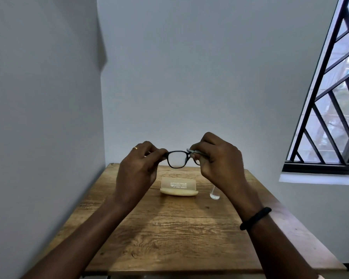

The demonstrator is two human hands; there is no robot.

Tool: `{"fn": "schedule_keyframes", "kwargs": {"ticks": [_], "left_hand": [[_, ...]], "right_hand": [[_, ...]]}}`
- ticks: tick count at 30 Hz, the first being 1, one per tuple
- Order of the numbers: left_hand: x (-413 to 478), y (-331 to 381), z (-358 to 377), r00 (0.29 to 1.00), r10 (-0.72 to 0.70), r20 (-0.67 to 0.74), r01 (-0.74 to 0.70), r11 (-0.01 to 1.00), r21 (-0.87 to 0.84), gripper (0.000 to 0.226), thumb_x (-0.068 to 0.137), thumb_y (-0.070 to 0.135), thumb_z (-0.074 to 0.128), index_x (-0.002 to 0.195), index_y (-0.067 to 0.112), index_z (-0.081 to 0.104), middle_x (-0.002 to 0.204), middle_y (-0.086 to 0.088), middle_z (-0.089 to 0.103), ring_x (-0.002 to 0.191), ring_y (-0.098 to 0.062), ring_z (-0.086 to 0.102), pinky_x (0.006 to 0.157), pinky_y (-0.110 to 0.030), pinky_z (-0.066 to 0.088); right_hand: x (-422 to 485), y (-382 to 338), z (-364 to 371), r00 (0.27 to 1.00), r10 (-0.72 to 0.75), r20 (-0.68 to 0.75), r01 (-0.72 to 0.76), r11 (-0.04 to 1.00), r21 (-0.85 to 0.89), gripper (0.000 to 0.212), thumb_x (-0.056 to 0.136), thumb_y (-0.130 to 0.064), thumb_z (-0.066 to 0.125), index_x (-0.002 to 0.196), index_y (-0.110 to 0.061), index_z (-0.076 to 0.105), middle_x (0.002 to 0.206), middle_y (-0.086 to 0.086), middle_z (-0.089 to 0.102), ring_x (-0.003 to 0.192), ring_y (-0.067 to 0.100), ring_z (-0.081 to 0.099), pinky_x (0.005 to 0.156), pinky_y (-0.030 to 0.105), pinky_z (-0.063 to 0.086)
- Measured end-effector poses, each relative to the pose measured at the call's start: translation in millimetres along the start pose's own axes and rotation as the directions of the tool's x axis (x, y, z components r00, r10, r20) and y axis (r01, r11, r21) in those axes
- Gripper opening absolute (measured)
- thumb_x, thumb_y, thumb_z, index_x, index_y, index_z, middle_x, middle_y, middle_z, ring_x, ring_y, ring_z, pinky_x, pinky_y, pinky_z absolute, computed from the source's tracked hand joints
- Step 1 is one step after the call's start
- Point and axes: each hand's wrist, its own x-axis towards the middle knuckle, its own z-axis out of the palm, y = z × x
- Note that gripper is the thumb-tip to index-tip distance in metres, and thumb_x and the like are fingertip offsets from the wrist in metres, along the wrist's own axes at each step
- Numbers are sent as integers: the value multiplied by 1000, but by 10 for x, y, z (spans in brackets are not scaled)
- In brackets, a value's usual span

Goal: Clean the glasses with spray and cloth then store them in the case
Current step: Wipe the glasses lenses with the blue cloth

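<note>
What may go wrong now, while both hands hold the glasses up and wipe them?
1. The glasses are held above the table only at their ends; a slip could drop them.
2. The right hand presses the cloth on one lens; hard pressure might bend the frame.
3. The spray bottle sits near the right forearm, which might knock it.

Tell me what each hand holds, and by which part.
Left hand grips the glasses by the frame's left end. Right hand pinches a pale cloth against the frame's right side.
</note>
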Motion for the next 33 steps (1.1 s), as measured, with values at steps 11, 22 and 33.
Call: {"fn": "schedule_keyframes", "kwargs": {"ticks": [11,22,33], "left_hand": [[31,34,33,993,-110,-28,109,993,-47,19,88,2,76,105,11,79,79,0,59,65,-12,51,60,-23,38],[-2,89,31,997,-50,-50,47,996,-76,28,86,-2,68,108,12,77,84,-1,61,67,-16,55,57,-29,45],[-40,55,2,990,-119,-81,109,987,-117,30,87,1,59,107,12,78,85,0,63,68,-19,60,58,-28,44]], "right_hand": [[-185,-232,75,994,-3,-111,14,995,104,25,91,-18,66,114,-26,74,94,-11,66,79,9,66,58,32,55],[-192,-438,194,992,-49,-116,60,994,94,25,88,-9,64,108,-20,74,94,-5,64,80,14,64,56,34,54],[-266,-490,192,985,-154,-80,159,985,59,41,74,5,68,105,-21,75,93,-3,65,80,18,62,52,32,51]]}}
